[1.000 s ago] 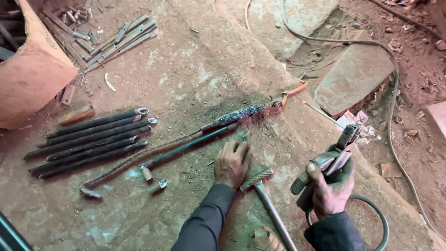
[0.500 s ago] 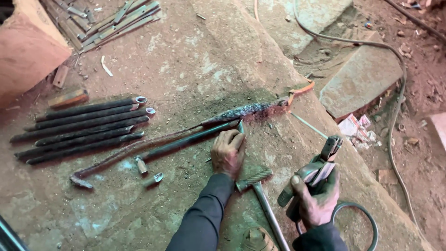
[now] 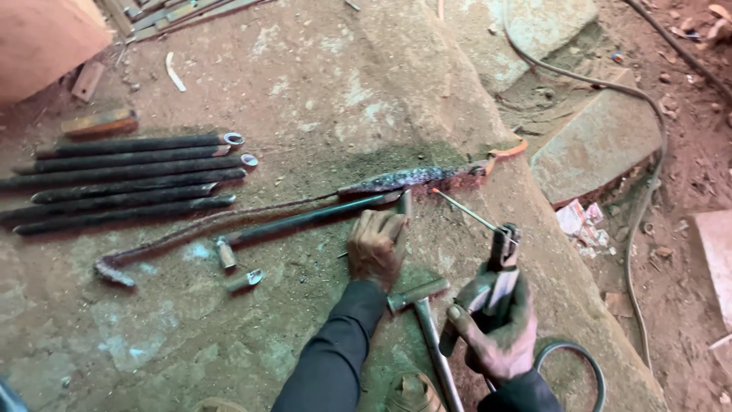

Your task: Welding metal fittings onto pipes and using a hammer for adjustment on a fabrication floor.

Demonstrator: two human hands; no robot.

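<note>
My left hand [image 3: 375, 246] presses down on the near end of a dark metal rod [image 3: 305, 219] lying on the dirty concrete slab [image 3: 320, 91], fingers on a small upright piece at its tip. My right hand [image 3: 496, 328] grips a welding electrode holder [image 3: 499, 263]. Its thin electrode [image 3: 465, 208] points up-left toward the rod's end and a scorched flat bar [image 3: 404, 179]. A chipping hammer [image 3: 423, 313] lies between my hands.
Several dark rods with ring ends [image 3: 130, 179] lie in a row at left, with a bent rusty rod [image 3: 152, 248] and small metal bits [image 3: 244, 280] nearby. A cable [image 3: 633, 229] runs along the right, stone slabs [image 3: 595, 145] beyond. An orange clamp [image 3: 507, 151] holds the flat bar.
My right hand has brought the holder up and left, so the electrode tip now sits close to the rod's end. My left hand stays on the rod. The view has shifted.
</note>
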